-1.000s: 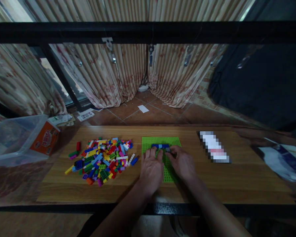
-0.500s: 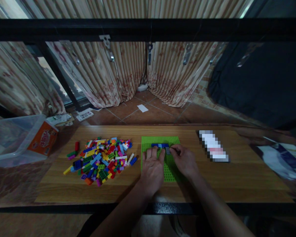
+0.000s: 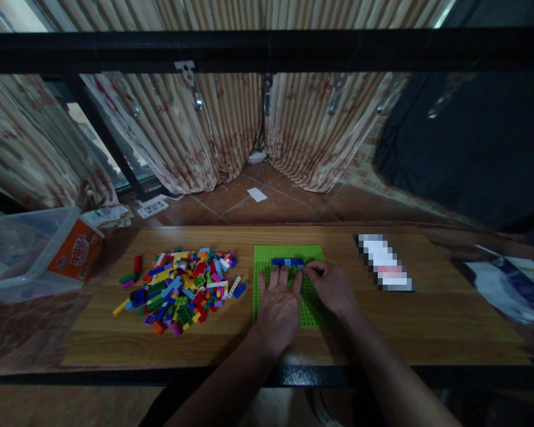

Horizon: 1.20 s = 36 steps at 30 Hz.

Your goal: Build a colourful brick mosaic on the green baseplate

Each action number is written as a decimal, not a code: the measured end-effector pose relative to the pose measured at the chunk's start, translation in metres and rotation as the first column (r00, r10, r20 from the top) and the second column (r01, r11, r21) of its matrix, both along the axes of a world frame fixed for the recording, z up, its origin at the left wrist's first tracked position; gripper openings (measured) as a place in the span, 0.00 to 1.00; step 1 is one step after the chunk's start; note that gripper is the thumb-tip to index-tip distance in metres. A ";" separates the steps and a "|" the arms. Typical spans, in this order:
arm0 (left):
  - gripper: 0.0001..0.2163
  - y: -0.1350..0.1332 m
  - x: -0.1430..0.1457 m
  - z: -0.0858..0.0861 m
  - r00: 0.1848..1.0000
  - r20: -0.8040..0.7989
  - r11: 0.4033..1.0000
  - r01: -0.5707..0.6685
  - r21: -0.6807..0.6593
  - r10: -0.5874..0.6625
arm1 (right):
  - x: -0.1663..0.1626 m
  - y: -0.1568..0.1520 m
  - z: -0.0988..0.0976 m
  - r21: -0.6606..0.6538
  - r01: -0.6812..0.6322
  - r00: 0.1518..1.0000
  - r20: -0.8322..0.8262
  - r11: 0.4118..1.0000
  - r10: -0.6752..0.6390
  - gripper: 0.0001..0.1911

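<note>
A green baseplate lies flat on the wooden table. A short row of blue bricks sits on its far half. My left hand rests flat on the plate, fingers stretched toward the blue row. My right hand is beside it, fingertips pinched at the right end of the row on a small grey piece. Left of the plate lies a heap of loose coloured bricks.
A clear plastic tub with an orange label stands off the table's left end. A blurred white object lies right of the plate. Papers sit at the far right. A black rail crosses above, curtains behind.
My right hand has slid its pinched fingers a little leftward and toward the blue row. My left hand's fingers have spread flatter on the plate. Nothing else moved.
</note>
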<state>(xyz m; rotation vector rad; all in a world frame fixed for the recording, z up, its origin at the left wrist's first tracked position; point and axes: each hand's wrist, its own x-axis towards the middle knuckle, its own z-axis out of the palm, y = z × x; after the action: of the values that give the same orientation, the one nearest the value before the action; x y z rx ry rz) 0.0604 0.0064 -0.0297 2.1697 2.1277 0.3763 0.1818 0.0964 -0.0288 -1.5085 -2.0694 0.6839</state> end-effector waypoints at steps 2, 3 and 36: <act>0.22 0.000 0.000 0.001 1.000 0.000 1.000 0.004 -0.009 -0.004 | 0.000 0.001 0.000 0.000 0.008 1.000 0.005 1.000 -0.008 0.13; 0.21 0.000 0.000 0.001 1.000 0.000 1.000 0.005 -0.011 -0.005 | 0.000 0.001 -0.001 -0.001 0.013 1.000 0.009 1.000 -0.013 0.13; 0.17 0.018 0.011 0.003 0.998 0.001 0.998 0.058 0.035 -0.058 | -0.001 0.015 -0.008 -0.037 0.010 0.999 0.044 0.999 -0.009 0.11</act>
<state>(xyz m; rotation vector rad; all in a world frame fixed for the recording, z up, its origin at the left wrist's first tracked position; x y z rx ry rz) 0.0712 0.0243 -0.0269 2.2430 2.0673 0.4131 0.1806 0.1113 -0.0366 -1.5662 -2.0909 0.6955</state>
